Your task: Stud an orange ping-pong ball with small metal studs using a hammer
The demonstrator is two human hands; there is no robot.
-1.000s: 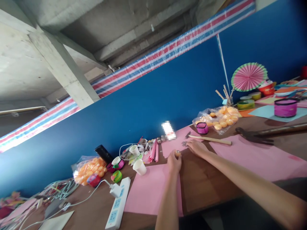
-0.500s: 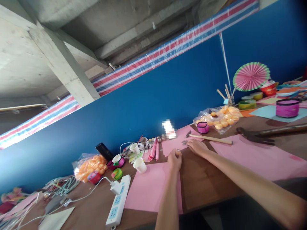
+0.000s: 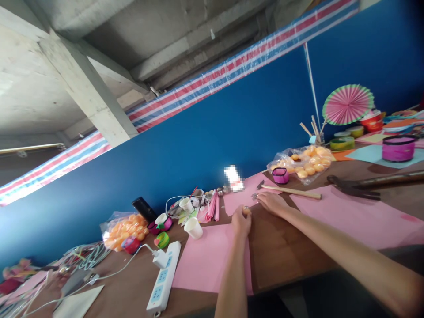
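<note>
Orange ball (image 3: 245,210), small, pinched in fingertips of left hand (image 3: 241,222), just above the brown table (image 3: 281,251) where two pink sheets meet. Left hand closed round the ball, forearm running down to the bottom edge. Right hand (image 3: 272,202) flat, palm down, fingers spread open on the table at the edge of a pink sheet (image 3: 351,216), gripping nothing; fingertips touching or just beside some small metal bits (image 3: 254,196), too small to tell apart. Hands near each other, not touching.

Just beyond the right hand, a wooden stick (image 3: 291,191) lying across the pink sheet. Behind it, a small purple ring (image 3: 280,175) beside a clear bag of orange balls (image 3: 306,164). Further right, a dark hammer (image 3: 354,187) lying on the table, and a purple tub (image 3: 394,148) on light blue paper. Pink and green paper fan (image 3: 347,104) upright against the blue wall (image 3: 205,145).

Left of the left hand, another pink sheet (image 3: 205,265) under the forearm, a white paper cup (image 3: 193,228) at its corner, a white power strip (image 3: 162,279) with a plug in it, and a second bag of orange balls (image 3: 124,229) well off to the left. Tangle of cables (image 3: 82,260) at the far left.
</note>
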